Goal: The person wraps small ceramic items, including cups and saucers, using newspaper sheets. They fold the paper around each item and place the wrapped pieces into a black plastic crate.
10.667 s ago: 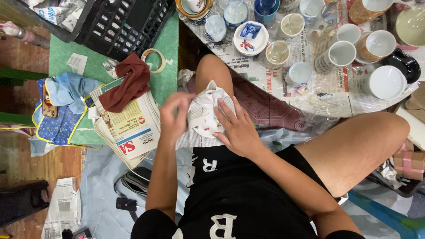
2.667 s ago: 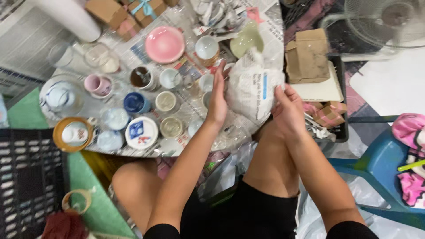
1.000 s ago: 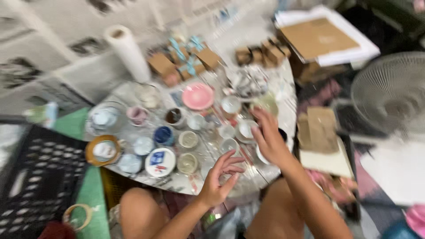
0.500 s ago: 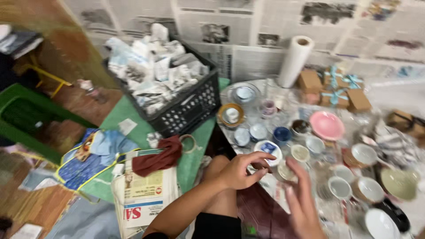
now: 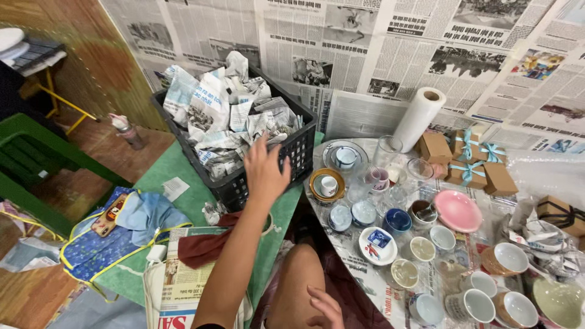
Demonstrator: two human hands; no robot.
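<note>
Your left hand (image 5: 265, 170) has its fingers loosely spread and holding nothing, at the near rim of the one black crate (image 5: 301, 149) of newspaper-wrapped bundles (image 5: 225, 116), arm stretched straight out. Your right hand (image 5: 326, 307) rests half-curled on your knee below the crate. Right of the crate stand one paper roll (image 5: 419, 117) and three brown gift boxes (image 5: 466, 161).

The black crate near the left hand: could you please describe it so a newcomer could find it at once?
Start at the newspaper-covered wall; below it lies a green mat. On the mat's far end stands the black crate, where the left hand reaches. Alone here, it is a lattice-walled box heaped with crumpled newspaper bundles.
</note>
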